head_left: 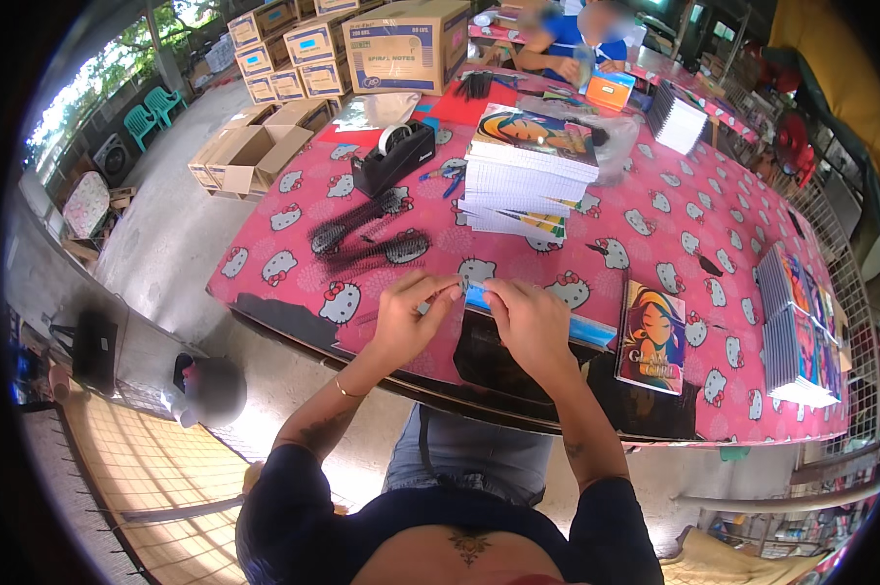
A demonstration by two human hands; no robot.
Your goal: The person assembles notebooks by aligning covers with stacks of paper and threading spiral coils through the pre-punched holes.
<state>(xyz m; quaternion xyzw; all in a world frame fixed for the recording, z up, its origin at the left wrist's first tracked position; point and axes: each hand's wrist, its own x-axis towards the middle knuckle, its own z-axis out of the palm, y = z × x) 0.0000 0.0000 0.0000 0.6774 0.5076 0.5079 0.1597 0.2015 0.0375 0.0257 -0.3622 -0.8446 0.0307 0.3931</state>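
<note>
At the near table edge, a notebook with a blue strip along its edge [591, 331] lies between my hands. My left hand [416, 317] is closed, its thumb and finger pinched together at the notebook's left end; whatever is between them is too small to make out. My right hand [535, 327] grips the same edge, thumb and fingers pressed together, close to the left fingertips. To the right lies a finished-looking notebook with a colourful illustrated cover [651, 336]. Beyond my left hand, loose black spiral coils [372, 239] are heaped on the pink patterned tablecloth [284, 219].
A tall notebook stack [528, 180] stands ahead, beside pliers [447, 175] and a black tape dispenser [393, 161]. More notebooks are stacked at right [796, 336] and far right [676, 117]. Cardboard boxes [406, 49] rise behind. Across the table, a person in blue [581, 44] handles an orange-and-blue item.
</note>
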